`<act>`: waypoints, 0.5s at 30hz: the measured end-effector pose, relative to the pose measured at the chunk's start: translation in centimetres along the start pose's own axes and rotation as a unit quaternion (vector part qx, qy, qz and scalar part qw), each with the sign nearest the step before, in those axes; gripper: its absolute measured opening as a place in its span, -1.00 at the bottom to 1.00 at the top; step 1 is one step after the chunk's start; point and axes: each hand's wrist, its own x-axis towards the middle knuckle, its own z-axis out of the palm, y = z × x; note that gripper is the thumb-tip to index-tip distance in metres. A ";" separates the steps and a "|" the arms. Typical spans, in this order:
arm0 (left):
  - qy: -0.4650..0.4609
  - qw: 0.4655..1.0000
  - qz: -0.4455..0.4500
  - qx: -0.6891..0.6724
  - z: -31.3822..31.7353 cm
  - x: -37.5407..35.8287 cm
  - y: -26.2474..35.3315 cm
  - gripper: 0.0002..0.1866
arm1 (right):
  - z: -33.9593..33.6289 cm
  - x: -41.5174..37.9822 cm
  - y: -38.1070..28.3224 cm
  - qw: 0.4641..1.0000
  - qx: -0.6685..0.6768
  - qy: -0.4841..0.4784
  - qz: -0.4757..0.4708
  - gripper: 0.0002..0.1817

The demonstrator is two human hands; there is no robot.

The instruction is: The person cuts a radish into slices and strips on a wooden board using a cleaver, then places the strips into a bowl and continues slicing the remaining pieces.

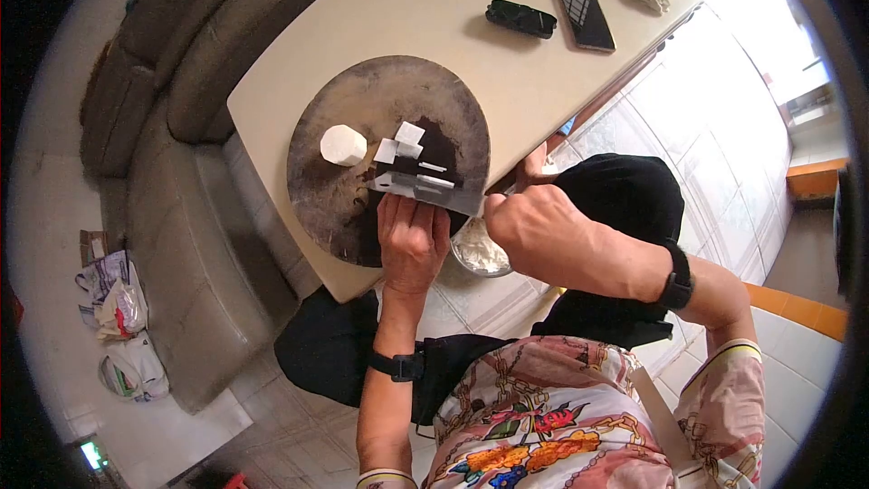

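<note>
My right hand (534,225) is closed around the handle of a cleaver (463,202), whose blade reaches left across a round wooden chopping board (398,81). Thin white slices cling to the blade's face. My left hand (412,240) is at the near side of the blade with fingers curled together; whatever they hold is hidden. Beyond the blade lie several flat white radish slices (409,134). A thick, peeled chunk of white radish (344,145) rests farther left on the board. Below the board's right edge, a bowl (480,249) contains white shreds, partly covered by my hands.
The board lies on a cream table (407,18), overhanging its near edge. A black case (521,18) and a phone (586,18) lie farther back. A grey sofa (199,244) stands to the left, with bags (127,326) on the floor beyond it.
</note>
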 end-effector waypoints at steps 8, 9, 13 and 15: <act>0.057 0.996 -0.056 -0.028 0.0 0.1 0.5 -0.82 | 0.3 0.1 1.2 0.996 0.080 0.016 0.046 -0.93; 0.058 0.996 -0.057 -0.028 0.0 0.0 0.5 -0.82 | 0.0 -0.2 1.2 0.996 0.079 0.015 0.045 -0.93; 0.090 0.991 -0.088 -0.040 0.0 -0.3 0.2 -0.84 | -0.6 -0.9 1.2 0.998 0.028 0.012 0.051 -0.92; 0.075 0.993 -0.088 -0.039 0.0 -0.3 0.2 -0.84 | -0.5 -1.1 1.2 0.998 0.032 0.005 0.048 -0.92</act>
